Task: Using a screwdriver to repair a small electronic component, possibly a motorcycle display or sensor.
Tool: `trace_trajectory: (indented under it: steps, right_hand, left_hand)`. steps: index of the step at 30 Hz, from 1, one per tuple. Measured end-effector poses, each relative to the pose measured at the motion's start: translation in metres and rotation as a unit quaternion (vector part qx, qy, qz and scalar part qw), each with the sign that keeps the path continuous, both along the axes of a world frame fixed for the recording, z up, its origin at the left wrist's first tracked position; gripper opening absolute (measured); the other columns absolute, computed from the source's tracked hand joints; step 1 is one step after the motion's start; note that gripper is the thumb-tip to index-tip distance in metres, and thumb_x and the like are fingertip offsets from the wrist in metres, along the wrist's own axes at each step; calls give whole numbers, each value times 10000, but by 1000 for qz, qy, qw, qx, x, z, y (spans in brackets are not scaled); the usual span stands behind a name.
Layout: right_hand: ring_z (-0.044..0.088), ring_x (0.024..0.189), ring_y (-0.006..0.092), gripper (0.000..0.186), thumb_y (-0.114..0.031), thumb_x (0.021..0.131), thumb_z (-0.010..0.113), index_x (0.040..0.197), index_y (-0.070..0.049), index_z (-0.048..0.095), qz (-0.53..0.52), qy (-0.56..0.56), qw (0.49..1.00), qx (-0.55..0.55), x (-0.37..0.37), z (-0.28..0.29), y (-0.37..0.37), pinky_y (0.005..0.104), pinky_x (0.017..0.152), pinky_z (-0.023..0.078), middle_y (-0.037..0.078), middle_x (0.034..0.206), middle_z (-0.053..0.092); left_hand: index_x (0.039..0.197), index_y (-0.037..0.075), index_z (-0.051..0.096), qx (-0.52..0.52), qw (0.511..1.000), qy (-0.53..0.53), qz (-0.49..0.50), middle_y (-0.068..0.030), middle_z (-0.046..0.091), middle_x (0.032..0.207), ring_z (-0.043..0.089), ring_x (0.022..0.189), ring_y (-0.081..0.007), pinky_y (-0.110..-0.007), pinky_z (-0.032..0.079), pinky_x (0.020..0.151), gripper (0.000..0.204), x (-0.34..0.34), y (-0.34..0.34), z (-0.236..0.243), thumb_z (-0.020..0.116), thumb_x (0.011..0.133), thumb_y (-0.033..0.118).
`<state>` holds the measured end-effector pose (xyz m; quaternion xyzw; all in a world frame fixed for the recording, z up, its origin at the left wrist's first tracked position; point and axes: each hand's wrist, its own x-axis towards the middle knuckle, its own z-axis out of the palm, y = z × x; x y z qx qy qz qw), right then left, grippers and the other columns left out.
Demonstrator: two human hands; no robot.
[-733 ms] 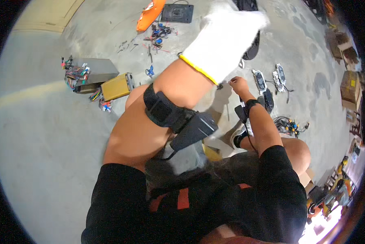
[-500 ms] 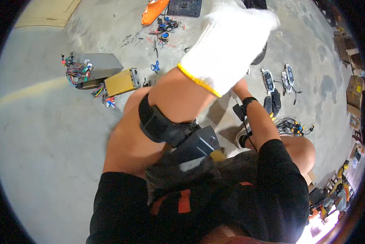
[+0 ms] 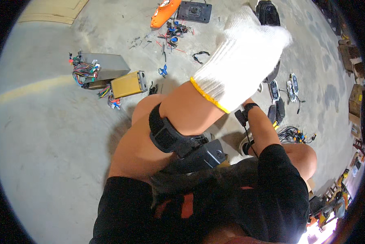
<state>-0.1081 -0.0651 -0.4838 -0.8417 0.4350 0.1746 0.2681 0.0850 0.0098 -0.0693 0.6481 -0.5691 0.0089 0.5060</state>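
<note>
My left hand [image 3: 251,53], in a white knit glove with a yellow cuff, reaches forward over the floor. The back of the glove faces me, and its fingers are hidden or smeared by motion. A dark curved piece [image 3: 273,72] shows beyond the glove; whether either hand touches it I cannot tell. Only a sliver of my right hand [image 3: 248,101] shows below the glove, so its fingers are out of sight. Black straps with small devices circle both wrists. Past the glove lies a black ribbed object [image 3: 267,13], partly covered.
To the left lie a grey metal box [image 3: 109,67] and a gold metal box [image 3: 127,84], both with coloured wires. Ahead are an orange shell [image 3: 165,14], a black plate [image 3: 194,11] and scattered cables [image 3: 176,30]. White-framed panels [image 3: 274,90] and a cable bundle [image 3: 292,134] lie right.
The view has shifted, so the floor items sit lower and further right. More of the black ribbed object shows past the glove. My left hand stays raised in front of my right.
</note>
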Motion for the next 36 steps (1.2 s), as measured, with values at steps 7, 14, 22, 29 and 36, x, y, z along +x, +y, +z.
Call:
trace_trajectory:
  steps: [7, 14, 22, 29, 36]
  right_hand:
    - [658, 1016, 371, 284, -303, 824, 653, 1008, -90, 697, 41, -62, 993, -93, -15, -48, -13, 468, 877, 522, 176, 1054, 698]
    - [681, 812, 411, 306, -270, 842, 623, 891, 25, 689, -105, -246, 963, -31, -3, 33, -78, 452, 743, 533, 250, 844, 686]
    - [584, 561, 115, 360, -320, 945, 614, 962, 31, 692, -220, -430, 875, 25, 6, 369, -122, 274, 530, 489, 65, 734, 658]
    - [561, 614, 73, 260, -256, 920, 693, 988, -5, 694, -209, -522, 826, -40, -58, 496, -32, 247, 541, 460, 18, 743, 637]
    - [607, 735, 204, 116, -83, 845, 733, 941, -44, 682, -30, -571, 797, -194, -75, 481, 1, 288, 662, 488, 92, 862, 649]
  left_hand:
    - [1009, 42, 726, 66, 997, -18, -28, -85, 692, 852, 654, 760, -171, -310, 521, 679, 214, 3, 11, 20, 573, 895, 140]
    - [1032, 79, 662, 163, 782, 593, -99, -37, 647, 788, 615, 717, -144, -286, 492, 627, 204, -18, 0, 42, 712, 871, 193]
    - [994, 21, 632, 109, 758, 591, -253, -47, 658, 851, 643, 746, -172, -306, 537, 689, 193, -33, -27, 21, 680, 809, 45]
    - [1259, 41, 511, 164, 725, 593, -309, -103, 657, 1027, 687, 900, -267, -404, 575, 820, 479, -70, -24, 47, 658, 807, -16]
    - [1243, 38, 520, 210, 770, 504, -329, -52, 622, 1019, 614, 913, -146, -287, 519, 776, 467, -107, -17, 45, 633, 790, 17]
